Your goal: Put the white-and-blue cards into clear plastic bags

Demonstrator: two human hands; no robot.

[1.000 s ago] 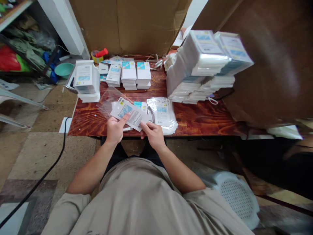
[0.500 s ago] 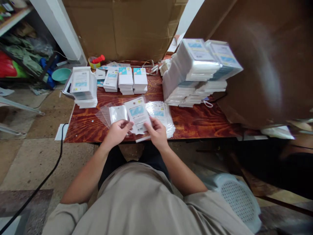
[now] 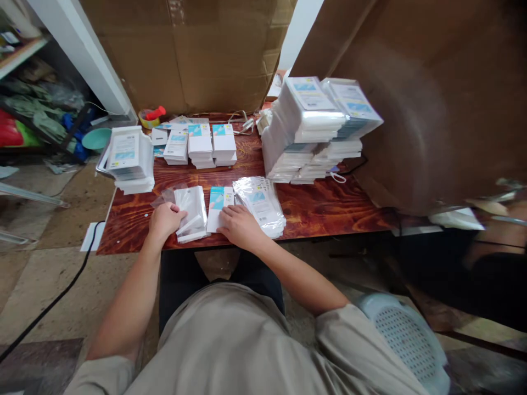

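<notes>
My left hand [image 3: 165, 220] is at the left of a pile of clear plastic bags [image 3: 192, 206], its thumb and fingers pinched on the edge of a bag. My right hand [image 3: 241, 224] rests over the lower right part of a printed card [image 3: 220, 198] with a blue top, fingers bent together at its edge; the fingertips are partly hidden. Right of that hand, a spread pile of bagged cards [image 3: 263, 211] lies overlapping near the table's front edge.
Stacks of cards [image 3: 200, 144] stand along the back of the wooden table [image 3: 329, 211]. A stack of bagged cards [image 3: 125, 156] is at the left, and a tall one [image 3: 307, 120] at the right. Cardboard [image 3: 197, 60] walls the back. A plastic stool [image 3: 405, 340] stands lower right.
The bagged card held between both hands has left them. My left hand has moved left to the clear bags; my right hand has moved left onto a blue-topped card. The view has shifted slightly.
</notes>
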